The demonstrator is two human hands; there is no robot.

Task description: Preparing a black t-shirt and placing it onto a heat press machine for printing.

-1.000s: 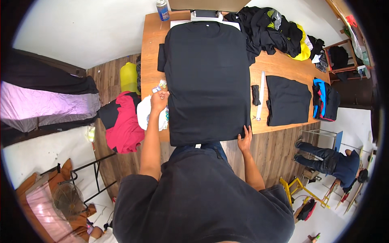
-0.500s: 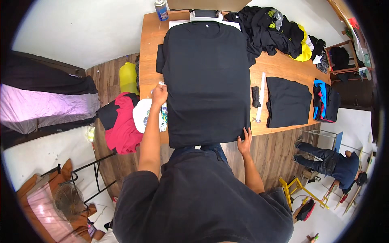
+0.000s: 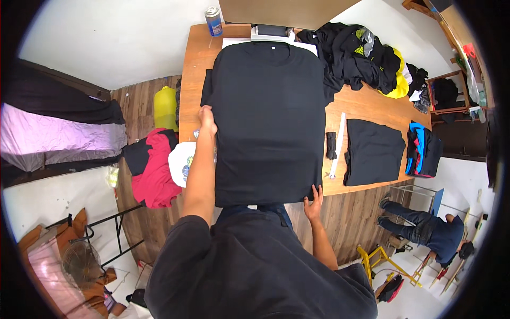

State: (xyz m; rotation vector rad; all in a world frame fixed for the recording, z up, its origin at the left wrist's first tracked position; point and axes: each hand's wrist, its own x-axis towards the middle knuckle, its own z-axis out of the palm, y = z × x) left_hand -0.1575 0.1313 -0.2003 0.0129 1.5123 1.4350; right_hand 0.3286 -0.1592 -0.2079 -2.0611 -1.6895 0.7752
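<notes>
A black T-shirt (image 3: 270, 117) lies stretched flat over a board on the table, its neckline at the far end and its hem near my body. At the shirt's left edge is my left hand (image 3: 208, 120), its fingers curled in against the cloth. My right hand (image 3: 314, 203) touches the hem at the near right corner, thumb and fingers apart. A black sleeve (image 3: 207, 87) sticks out at the far left side. Beside my left forearm hangs a white printed cloth (image 3: 179, 162), partly hidden.
On the wooden table (image 3: 336, 106) are a white ruler (image 3: 338, 146), a small black roll (image 3: 331, 145), a folded black garment (image 3: 374, 153) and a pile of dark clothes (image 3: 353, 56). A spray can (image 3: 213, 21) stands far left. Another person (image 3: 425, 228) bends over at the right.
My left hand has shifted slightly up and left along the shirt's edge, and a small white piece by it no longer shows. The whole view has tilted, so things sit lower.
</notes>
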